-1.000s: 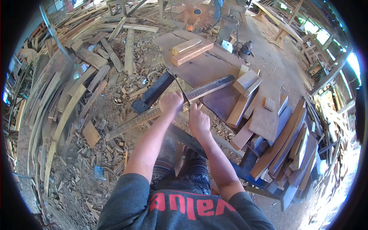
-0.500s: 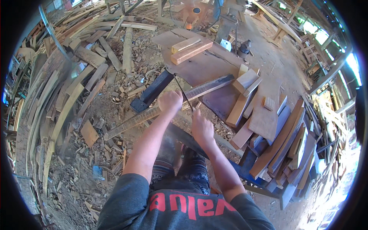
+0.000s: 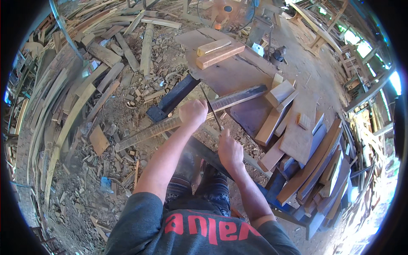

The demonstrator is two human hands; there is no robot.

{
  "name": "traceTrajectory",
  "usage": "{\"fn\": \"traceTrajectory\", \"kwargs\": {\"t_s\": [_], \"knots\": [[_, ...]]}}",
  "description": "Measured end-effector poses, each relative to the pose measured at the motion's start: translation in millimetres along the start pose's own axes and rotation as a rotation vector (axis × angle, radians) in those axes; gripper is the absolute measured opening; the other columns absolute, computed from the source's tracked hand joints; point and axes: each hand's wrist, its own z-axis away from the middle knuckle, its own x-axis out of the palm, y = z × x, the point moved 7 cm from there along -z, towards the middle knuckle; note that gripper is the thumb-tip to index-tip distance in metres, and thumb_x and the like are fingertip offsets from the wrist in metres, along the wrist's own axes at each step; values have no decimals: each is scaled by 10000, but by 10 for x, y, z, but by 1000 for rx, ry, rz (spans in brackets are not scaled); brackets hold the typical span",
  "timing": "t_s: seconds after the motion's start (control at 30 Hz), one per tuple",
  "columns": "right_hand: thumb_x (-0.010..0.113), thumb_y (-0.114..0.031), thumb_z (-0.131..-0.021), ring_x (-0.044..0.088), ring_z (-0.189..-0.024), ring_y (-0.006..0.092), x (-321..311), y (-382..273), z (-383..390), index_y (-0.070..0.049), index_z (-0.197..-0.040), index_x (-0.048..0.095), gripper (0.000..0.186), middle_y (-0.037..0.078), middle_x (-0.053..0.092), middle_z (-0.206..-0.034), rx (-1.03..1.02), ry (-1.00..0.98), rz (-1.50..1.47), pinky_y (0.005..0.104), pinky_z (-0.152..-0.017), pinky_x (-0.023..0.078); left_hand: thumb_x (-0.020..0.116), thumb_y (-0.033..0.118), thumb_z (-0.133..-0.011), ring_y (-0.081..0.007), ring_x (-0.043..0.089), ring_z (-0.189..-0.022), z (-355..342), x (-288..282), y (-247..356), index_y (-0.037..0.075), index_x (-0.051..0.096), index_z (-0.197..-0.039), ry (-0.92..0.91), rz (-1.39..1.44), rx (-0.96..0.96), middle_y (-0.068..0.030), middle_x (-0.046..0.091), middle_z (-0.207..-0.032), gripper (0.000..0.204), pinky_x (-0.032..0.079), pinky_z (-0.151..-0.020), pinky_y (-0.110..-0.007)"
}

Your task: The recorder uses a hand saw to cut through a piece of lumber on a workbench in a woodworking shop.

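A long narrow wooden bar (image 3: 231, 100) with many crosswise lines lies slanted ahead of me, its dark far end over a brown worktop (image 3: 214, 76). My left hand (image 3: 193, 114) is closed on the bar near its middle. Just right of it, a thin dark bladed tool (image 3: 211, 106) crosses the bar; whether it is a saw seen edge-on or a file I cannot tell. My right hand (image 3: 230, 149) is closed around the tool's near end, its handle mostly hidden by the fingers. Beneath the bar's left part stands a dark beam (image 3: 175, 97).
Two wooden blocks (image 3: 221, 56) lie on the worktop's far part. Stacked planks (image 3: 312, 161) crowd the right side, with a small ridged block (image 3: 303, 121) on top. Scrap boards (image 3: 72, 123) and wood chips cover the ground at left. An orange fan (image 3: 225, 17) stands beyond.
My right hand has drawn the tool slightly back toward me across the bar. My left hand keeps its hold on the bar. The whole view has shifted a little.
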Motion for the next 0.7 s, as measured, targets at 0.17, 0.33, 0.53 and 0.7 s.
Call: {"fn": "traceTrajectory", "kwargs": {"t_s": [0.17,0.33,0.53,0.7], "knots": [[463,-93,-888,654,-699,405,-99,-134,-396,-25,-983,417,126,233,643,-713,-51,86,-70,498,-647,519,365,305,-888,-332,659,-583,-3,-10,167,42,682,-607,30,53,50,-172,643,-603,498,532,-584,-441],[463,-100,-899,661,-687,384,-41,-47,-190,-28,-973,424,110,213,650,-710,-72,85,-26,477,-615,527,364,307,-893,-326,661,-590,-44,-2,120,48,679,-604,42,58,53,-173,641,-600,501,534,-582,-434],[464,-143,-913,649,-687,409,0,-15,-233,-46,-976,422,123,222,641,-706,5,61,-68,513,-619,503,359,312,-901,-320,666,-614,-11,-17,166,47,677,-607,-12,28,62,-168,654,-634,508,535,-591,-432],[473,-142,-906,647,-690,410,-42,-43,-363,-45,-977,426,129,216,640,-706,-45,138,-32,512,-619,504,368,302,-901,-312,671,-630,-27,-8,212,46,668,-600,46,53,51,-162,657,-645,496,532,-593,-435]]}}
